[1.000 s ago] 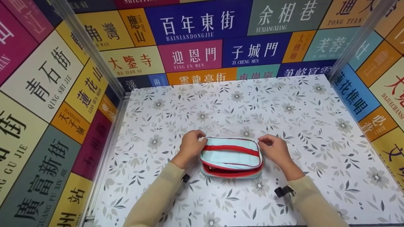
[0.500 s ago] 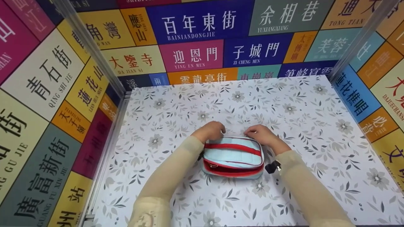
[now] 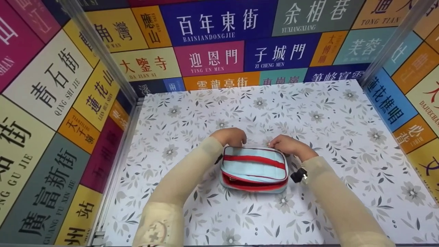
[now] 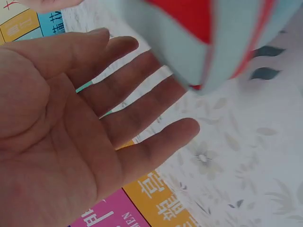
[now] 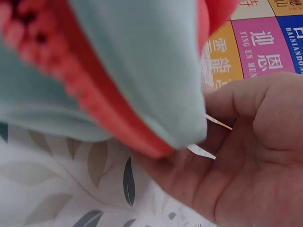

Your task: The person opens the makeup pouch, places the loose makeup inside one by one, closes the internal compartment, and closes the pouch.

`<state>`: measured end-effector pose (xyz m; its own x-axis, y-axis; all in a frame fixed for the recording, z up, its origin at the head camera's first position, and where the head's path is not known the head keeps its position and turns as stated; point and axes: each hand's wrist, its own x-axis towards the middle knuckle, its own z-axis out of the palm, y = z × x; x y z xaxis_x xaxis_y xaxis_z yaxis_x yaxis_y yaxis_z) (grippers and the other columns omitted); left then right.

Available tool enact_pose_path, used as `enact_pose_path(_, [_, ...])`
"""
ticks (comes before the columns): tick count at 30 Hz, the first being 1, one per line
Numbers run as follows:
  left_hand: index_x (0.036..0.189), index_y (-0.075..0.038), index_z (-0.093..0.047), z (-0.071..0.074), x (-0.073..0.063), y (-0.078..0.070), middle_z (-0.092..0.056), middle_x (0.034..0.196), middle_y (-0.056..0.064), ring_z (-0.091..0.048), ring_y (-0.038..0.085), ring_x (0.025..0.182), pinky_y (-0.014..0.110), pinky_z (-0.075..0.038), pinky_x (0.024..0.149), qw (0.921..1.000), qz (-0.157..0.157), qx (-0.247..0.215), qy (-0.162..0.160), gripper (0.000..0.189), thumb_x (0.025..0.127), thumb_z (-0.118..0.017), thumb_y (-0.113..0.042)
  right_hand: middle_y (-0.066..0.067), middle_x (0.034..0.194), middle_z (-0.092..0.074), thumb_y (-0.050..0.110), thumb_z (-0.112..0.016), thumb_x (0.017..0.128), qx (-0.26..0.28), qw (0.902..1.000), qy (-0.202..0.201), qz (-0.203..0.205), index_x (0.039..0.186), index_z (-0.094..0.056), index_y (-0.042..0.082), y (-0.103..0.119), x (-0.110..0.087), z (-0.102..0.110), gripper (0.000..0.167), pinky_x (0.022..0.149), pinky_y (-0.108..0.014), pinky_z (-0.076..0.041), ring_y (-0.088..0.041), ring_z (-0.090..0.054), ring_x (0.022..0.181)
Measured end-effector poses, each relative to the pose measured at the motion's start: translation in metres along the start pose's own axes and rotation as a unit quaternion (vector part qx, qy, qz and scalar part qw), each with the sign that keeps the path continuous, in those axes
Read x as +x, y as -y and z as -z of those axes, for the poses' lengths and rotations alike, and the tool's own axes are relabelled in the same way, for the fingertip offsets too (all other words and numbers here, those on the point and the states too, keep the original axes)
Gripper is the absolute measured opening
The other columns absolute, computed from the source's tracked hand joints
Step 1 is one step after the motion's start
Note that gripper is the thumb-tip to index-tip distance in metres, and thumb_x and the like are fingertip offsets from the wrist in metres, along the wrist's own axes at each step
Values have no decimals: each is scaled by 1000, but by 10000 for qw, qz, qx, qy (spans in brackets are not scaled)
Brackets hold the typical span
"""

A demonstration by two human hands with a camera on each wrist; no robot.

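Note:
A light blue zip pouch (image 3: 255, 168) with red trim and a red strap (image 3: 253, 160) across its top sits on the table. Its front opening gapes, showing red along the zip. My left hand (image 3: 233, 136) is at the far left edge of the pouch. In the left wrist view, the palm (image 4: 71, 123) shows, with fingers loosely extended and some tips hidden behind the pouch. At the far right edge is my right hand (image 3: 289, 145). The right wrist view shows its fingers (image 5: 184, 175) reaching behind and under a pouch corner (image 5: 182, 127); their tips are hidden.
The table (image 3: 192, 120) has a white covering with grey leaves and flowers. Colourful sign-printed panels (image 3: 219, 24) stand behind it and on both sides. Metal rails (image 3: 118, 154) run along the left edge.
Both hands have moved from the pouch's sides to its far edge. In the last half second they have shifted only slightly. The pouch stays in nearly the same place.

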<state>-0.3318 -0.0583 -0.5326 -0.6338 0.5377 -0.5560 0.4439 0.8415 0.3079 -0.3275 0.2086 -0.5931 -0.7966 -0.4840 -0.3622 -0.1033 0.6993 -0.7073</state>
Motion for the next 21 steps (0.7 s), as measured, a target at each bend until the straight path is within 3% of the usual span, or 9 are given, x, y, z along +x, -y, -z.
enact_pose_path(4, [143,-13,-67,10,11,-11,-62,152,5,-54,25,144,42,-40,123,10000,-28,20,54,40,105,-56,-13,1,79,-62,0,-57,98,319,9994,145,34,97,-79,-2,-4,-2,2,22,66,-27,-43,-15,-51,73])
enact_pose_path(9, [134,-14,-74,6,29,-23,-71,135,5,-63,22,118,39,-50,108,9991,-284,-266,-160,34,103,-60,-15,3,75,-61,-10,-53,94,701,9968,339,173,100,-78,-4,-10,-2,3,27,64,-26,-44,-13,-51,68])
enact_pose_path(12, [125,-14,-78,0,37,-26,-72,118,3,-60,18,99,35,-53,90,9983,-405,-372,-175,29,101,-62,-14,0,80,-67,-17,-49,88,803,9949,491,367,105,-78,-6,-13,-1,4,35,62,-26,-45,-12,-52,67])
enact_pose_path(16, [103,-13,-80,-6,47,-29,-64,87,-2,-52,15,77,30,-43,67,9978,-517,-402,-102,17,98,-64,-10,-10,97,-76,-17,-56,88,696,9938,630,601,110,-78,-6,-15,-2,6,33,67,-25,-50,-11,-61,77])
enact_pose_path(18, [92,-13,-78,-6,50,-29,-56,75,-3,-47,15,70,29,-40,61,9979,-502,-408,-103,15,96,-65,-9,-15,104,-77,-15,-60,90,685,9931,685,663,112,-78,-6,-16,-4,8,30,70,-25,-52,-11,-63,82])
enact_pose_path(21, [85,-14,-76,-5,51,-31,-52,70,-3,-46,16,68,30,-39,60,9977,-474,-454,-168,16,95,-67,-8,-18,105,-77,-13,-65,90,645,9921,774,748,112,-78,-7,-21,-5,10,27,71,-25,-53,-12,-63,82])
